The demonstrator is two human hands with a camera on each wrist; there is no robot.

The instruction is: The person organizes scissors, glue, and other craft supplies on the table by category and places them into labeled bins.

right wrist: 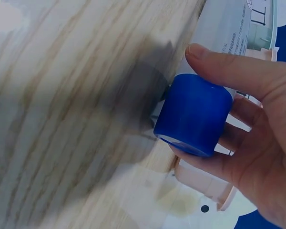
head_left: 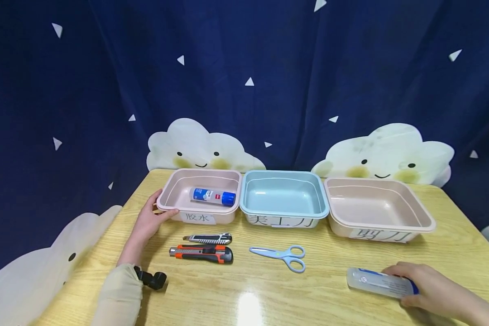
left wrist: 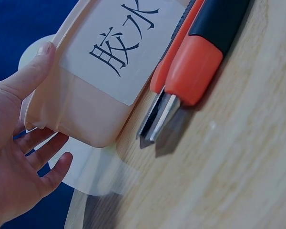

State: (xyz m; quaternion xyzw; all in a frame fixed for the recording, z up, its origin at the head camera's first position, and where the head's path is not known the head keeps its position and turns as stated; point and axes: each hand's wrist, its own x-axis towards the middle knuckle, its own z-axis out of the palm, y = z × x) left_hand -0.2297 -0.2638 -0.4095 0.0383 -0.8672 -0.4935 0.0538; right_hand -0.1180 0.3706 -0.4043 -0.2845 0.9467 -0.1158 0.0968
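My left hand [head_left: 150,222] rests at the left corner of a pink bin [head_left: 169,192], thumb on its front rim and fingers along its outer side. Inside that bin lies a glue bottle with a blue cap [head_left: 213,196]. At the lower right my right hand [head_left: 429,287] grips another clear glue bottle [head_left: 376,281] near its blue cap [right wrist: 193,114], thumb on one side and fingers curled round the other. In front of the pink bin lie a grey-and-black utility knife [head_left: 208,238] and an orange-and-black utility knife [head_left: 201,253]. Light-blue scissors [head_left: 283,256] lie right of them.
A blue bin [head_left: 284,218] stands in the middle of the row and a beige bin [head_left: 391,226] at its right. Each bin bears a paper label with Chinese characters. Behind the wooden table [head_left: 212,294] hangs a dark blue curtain [head_left: 244,59] with clouds and triangles.
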